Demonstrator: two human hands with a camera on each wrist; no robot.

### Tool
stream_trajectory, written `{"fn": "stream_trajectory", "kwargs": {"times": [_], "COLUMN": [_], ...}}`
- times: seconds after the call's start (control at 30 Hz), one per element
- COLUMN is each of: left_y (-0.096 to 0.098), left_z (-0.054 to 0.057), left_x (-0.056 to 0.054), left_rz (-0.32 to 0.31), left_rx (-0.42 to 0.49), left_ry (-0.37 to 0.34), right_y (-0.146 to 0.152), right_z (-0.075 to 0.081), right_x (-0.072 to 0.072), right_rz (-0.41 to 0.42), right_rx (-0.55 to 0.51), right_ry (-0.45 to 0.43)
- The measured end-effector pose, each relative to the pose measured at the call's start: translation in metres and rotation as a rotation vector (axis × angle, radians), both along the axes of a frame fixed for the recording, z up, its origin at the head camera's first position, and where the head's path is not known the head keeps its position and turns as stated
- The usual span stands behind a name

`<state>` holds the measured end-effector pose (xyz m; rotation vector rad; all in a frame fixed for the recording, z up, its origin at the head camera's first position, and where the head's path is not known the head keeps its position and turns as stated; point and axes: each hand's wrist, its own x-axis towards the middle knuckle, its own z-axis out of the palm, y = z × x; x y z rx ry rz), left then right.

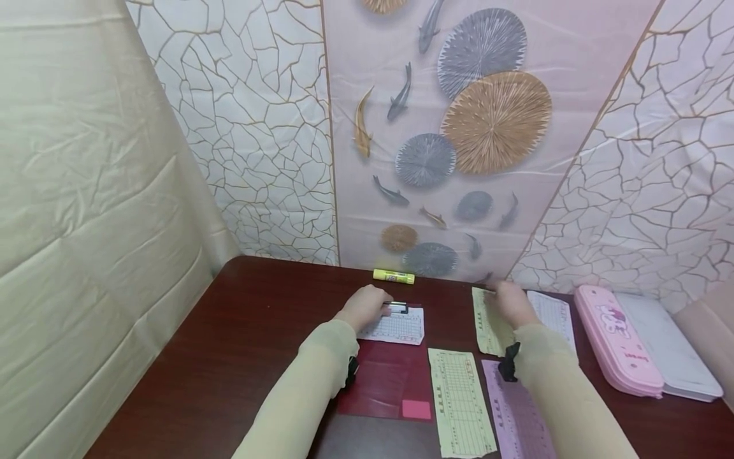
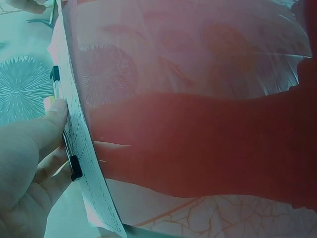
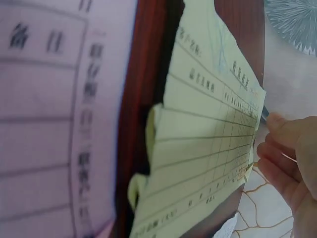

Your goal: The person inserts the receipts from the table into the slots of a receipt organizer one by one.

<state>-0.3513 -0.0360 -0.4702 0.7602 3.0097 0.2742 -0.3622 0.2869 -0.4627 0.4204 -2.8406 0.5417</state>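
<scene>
My left hand (image 1: 364,307) is at the top of a red see-through clipboard (image 1: 378,373). Its thumb and fingers pinch the metal clip (image 2: 70,148), which has black ends. A white printed form (image 1: 395,329) lies under that clip, over the red sheet. Farther right, the fingers of my right hand (image 1: 514,305) pinch the far edge of a pale yellow form (image 1: 486,325). In the right wrist view this yellow form (image 3: 208,134) slants away, its near edge torn and curled. A small dark bit shows beside the thumb there.
Nearer me lie another yellow form (image 1: 461,401) and a purple form (image 1: 516,408), partly under my right arm. Behind the right hand is a white form (image 1: 555,312). A pink pencil case (image 1: 619,338) and a whitish flat case (image 1: 668,344) line the right side. A glue stick (image 1: 394,276) lies by the patterned backdrop.
</scene>
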Motion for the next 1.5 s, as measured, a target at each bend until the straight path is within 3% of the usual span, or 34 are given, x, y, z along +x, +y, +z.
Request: {"fn": "stream_trajectory", "kwargs": {"times": [0.33,0.63,0.83,1.2,1.5], "left_y": [0.003,0.001,0.0,0.0,0.001], "left_z": [-0.005,-0.005,-0.003,-0.002,0.003], "left_x": [0.0,0.0,0.0,0.001,0.004], "left_rz": [-0.004,0.014,0.016,0.041,0.081], "left_rx": [0.015,0.025,0.023,0.012,0.006], "left_ry": [-0.016,-0.015,-0.013,-0.044,-0.08], "right_y": [0.002,0.0,-0.002,-0.007,-0.003], "right_z": [-0.011,-0.003,0.004,0.005,0.002], "right_x": [-0.004,-0.002,0.003,0.007,0.006], "right_rz": [-0.034,-0.001,-0.037,-0.149,-0.162], "right_rx": [0.069,0.13,0.154,0.29,0.226], "right_ry": [-0.045,-0.089,-0.054,0.015,-0.058]}}
